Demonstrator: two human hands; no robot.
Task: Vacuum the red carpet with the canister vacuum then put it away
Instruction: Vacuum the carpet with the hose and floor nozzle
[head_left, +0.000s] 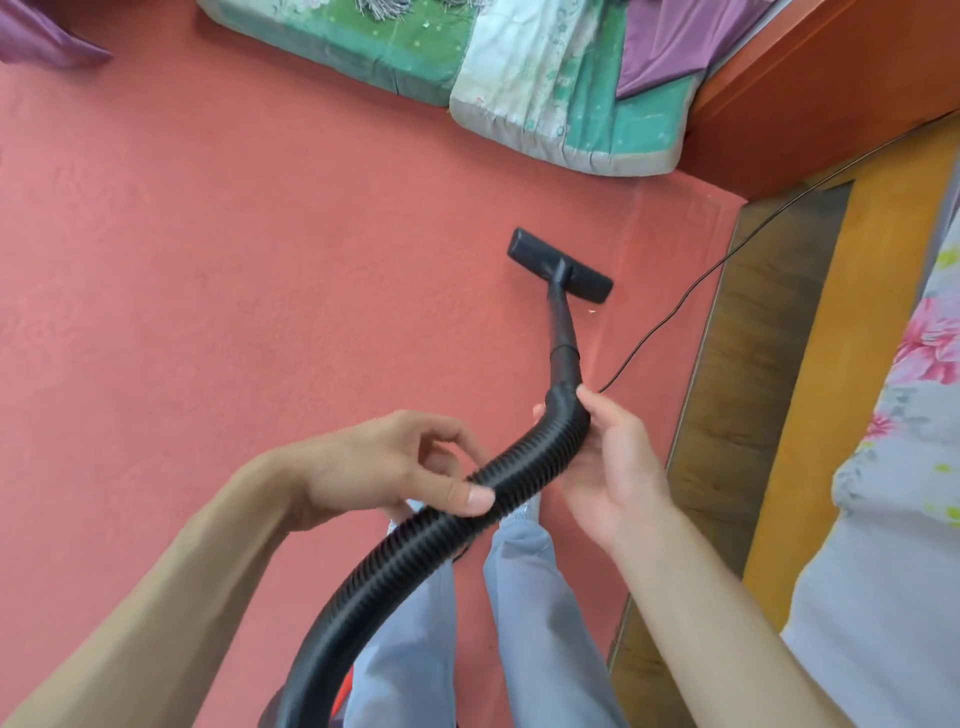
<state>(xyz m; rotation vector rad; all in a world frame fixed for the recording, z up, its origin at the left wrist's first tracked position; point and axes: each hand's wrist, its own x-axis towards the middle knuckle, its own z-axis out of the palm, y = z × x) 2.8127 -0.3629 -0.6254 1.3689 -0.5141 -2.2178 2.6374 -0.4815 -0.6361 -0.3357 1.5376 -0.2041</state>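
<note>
While the floor head (535, 254) sits flat on the red carpet (208, 260), I'd say we're mid-vacuuming. Left hand (384, 467) pinches the hose (405, 545), right hand (618, 467) wraps its bend; next stroke needs both guiding it steadily

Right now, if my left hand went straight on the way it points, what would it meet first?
Probably the right hand: the left hand points across the hose toward it, though depth is unclear.

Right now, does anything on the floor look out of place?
A thin black cord trails loose across the red carpet near the black floor nozzle; it could snag. A small pale speck lies beside that nozzle.
</note>
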